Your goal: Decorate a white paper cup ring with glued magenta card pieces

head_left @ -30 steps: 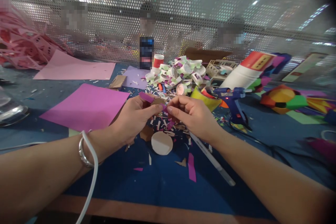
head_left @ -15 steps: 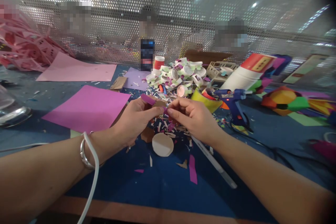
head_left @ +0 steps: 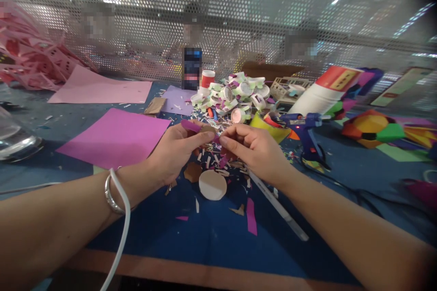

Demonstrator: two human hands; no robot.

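Over the middle of the table, my left hand (head_left: pixel 177 145) is closed on a small brown cardboard piece (head_left: pixel 207 131) with a purple paper strip (head_left: pixel 190 125) along it. Thumb and forefinger of my right hand (head_left: pixel 257 150) pinch together close to the strip's right end; my fingers hide most of the contact. Just below my hands lie a white disc (head_left: pixel 212 185) and a brown cardboard scrap (head_left: pixel 193 172). A white capped pen or knife (head_left: pixel 278 204) slants under my right wrist. Nearer me is a loose purple strip (head_left: pixel 251 216).
A large purple sheet (head_left: pixel 116 138) lies left. Behind my hands are a heap of small white-and-green paper pieces (head_left: pixel 235 93) and scattered scraps. A blue glue gun (head_left: pixel 303 129) with a cable stands right, beside a yellow paper roll (head_left: pixel 269 127). A glass vessel (head_left: pixel 17 141) is far left.
My right fingers have shifted very slightly along the strip's end, and the strip in my left hand tilts a little differently. The whole view has shifted slightly; the table objects stay put.
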